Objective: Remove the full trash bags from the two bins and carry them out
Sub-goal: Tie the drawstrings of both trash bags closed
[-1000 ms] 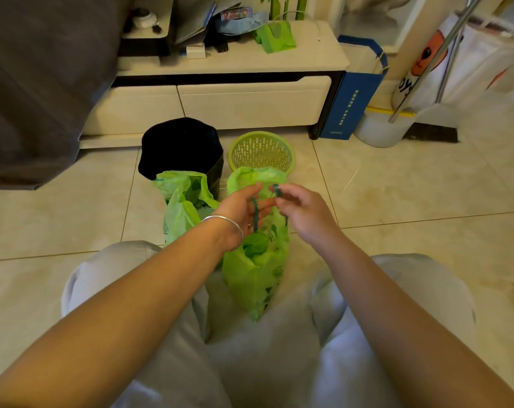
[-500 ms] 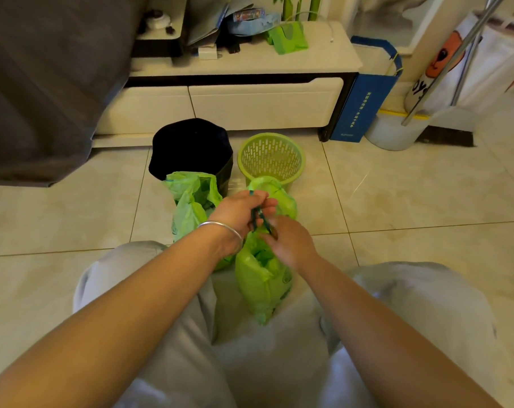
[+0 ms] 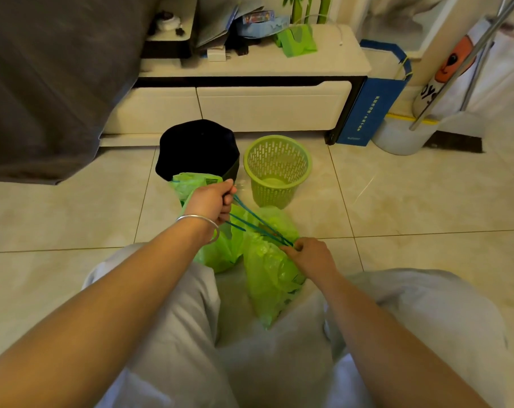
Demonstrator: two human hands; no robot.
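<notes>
Strings (image 3: pixel 258 223) are stretching tight between my hands. My left hand (image 3: pixel 213 201) is gripping their ends, my right hand (image 3: pixel 310 254) is pinching the neck of the green bag (image 3: pixel 267 275) by my knees. I am pulling slowly so nothing rips.

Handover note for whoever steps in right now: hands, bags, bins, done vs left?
Left hand: closed on the blue drawstring, pulled up and away from the bag.
Right hand: pinching the drawstring at the neck of the near green bag.
Near green bag lies on the floor between the knees; second green bag sits beside it, in front of the black bin.
Green basket bin is empty; the black bin's inside is too dark to tell.
Done: both bags appear out of the bins.
Left: finish tying, check the second bag's closure, carry both out.
</notes>
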